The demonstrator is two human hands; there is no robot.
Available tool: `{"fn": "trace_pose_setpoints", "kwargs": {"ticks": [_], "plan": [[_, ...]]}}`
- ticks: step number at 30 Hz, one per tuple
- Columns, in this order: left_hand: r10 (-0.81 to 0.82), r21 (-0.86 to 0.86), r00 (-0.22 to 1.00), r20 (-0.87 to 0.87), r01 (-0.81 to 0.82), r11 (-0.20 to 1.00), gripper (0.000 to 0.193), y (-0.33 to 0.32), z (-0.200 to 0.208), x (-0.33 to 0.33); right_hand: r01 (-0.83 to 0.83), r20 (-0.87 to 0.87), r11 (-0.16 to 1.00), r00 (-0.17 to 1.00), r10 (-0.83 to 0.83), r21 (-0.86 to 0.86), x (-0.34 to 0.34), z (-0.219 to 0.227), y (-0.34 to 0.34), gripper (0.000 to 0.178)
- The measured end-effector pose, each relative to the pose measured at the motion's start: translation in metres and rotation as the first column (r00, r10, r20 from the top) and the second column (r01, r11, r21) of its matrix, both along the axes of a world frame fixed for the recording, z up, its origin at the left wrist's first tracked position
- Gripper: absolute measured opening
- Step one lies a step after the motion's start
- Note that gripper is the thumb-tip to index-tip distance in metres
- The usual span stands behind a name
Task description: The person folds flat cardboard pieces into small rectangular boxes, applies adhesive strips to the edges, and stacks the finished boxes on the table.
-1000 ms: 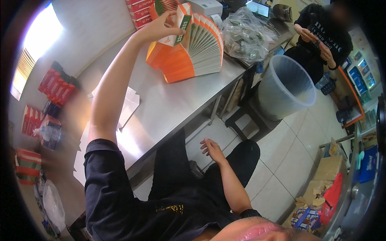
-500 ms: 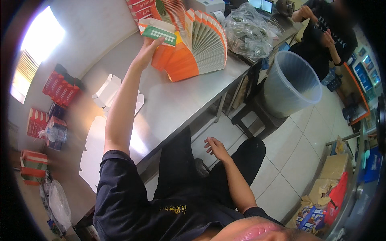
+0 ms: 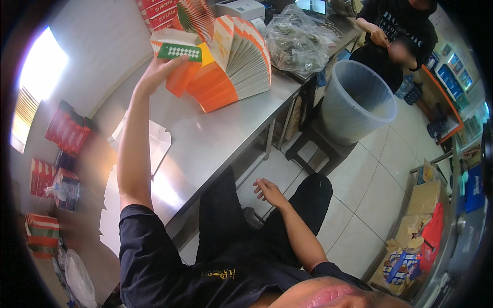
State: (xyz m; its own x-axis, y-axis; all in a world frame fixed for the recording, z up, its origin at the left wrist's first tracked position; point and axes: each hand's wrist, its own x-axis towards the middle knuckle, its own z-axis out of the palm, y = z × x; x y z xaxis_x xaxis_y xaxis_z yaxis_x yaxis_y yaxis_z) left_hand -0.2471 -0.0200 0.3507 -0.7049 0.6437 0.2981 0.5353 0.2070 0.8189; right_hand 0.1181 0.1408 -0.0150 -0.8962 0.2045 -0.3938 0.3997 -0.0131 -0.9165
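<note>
With my left arm stretched far across the steel table, my left hand point(image 3: 153, 73) is closed on a folded carton point(image 3: 179, 52) that has a green panel with white diamonds. The thumb lies along the green panel, and most of the fingers are hidden. Right beside it, orange cartons point(image 3: 211, 88) stand packed in a fanned row point(image 3: 251, 61). My right hand point(image 3: 269, 192) hovers over my lap, holding nothing, fingers loosely apart. Unfolded white cartons point(image 3: 160, 146) lie on the table under and beside my left forearm.
Stacked red cartons point(image 3: 158, 14) and a white machine point(image 3: 240, 9) stand at the back. A clear plastic bag point(image 3: 300, 41) lies right of the row. A translucent bin point(image 3: 354, 110) rests on a dark stool point(image 3: 323, 149). Beyond it stands another person point(image 3: 395, 36).
The view has shifted, so the table and cartons appear farther left and lower. My left hand keeps its hold on the carton. The other person's hands have moved lower.
</note>
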Motion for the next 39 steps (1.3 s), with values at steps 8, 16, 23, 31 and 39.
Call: {"fn": "trace_pose_setpoints", "kwargs": {"ticks": [8,16,23,31,39], "plan": [[-0.011,-0.388,0.971,-0.240,-0.085,0.918,0.113,0.023,0.048,-0.018,-0.012,0.012,1.000,1.000,0.012,0.018,0.000,0.007,-0.003,0.059],[-0.096,-0.415,0.982,-0.160,0.021,0.909,0.119,0.038,0.033,-0.020,-0.038,0.022,0.997,0.999,0.037,0.065,-0.001,0.007,-0.004,0.058],[-0.115,-0.481,0.962,-0.249,-0.020,0.876,0.132,0.065,0.047,-0.018,-0.019,0.028,0.997,0.999,0.017,0.073,0.001,0.006,-0.002,0.056],[-0.130,-0.411,0.986,-0.108,0.075,0.908,0.110,0.095,-0.019,-0.036,-0.027,0.056,0.998,0.998,0.024,0.060,0.000,0.012,-0.006,0.063],[-0.128,-0.423,0.979,-0.161,0.049,0.905,0.100,0.093,-0.014,-0.003,-0.059,0.058,0.991,0.997,0.053,0.121,0.002,0.022,-0.011,0.062]]}}
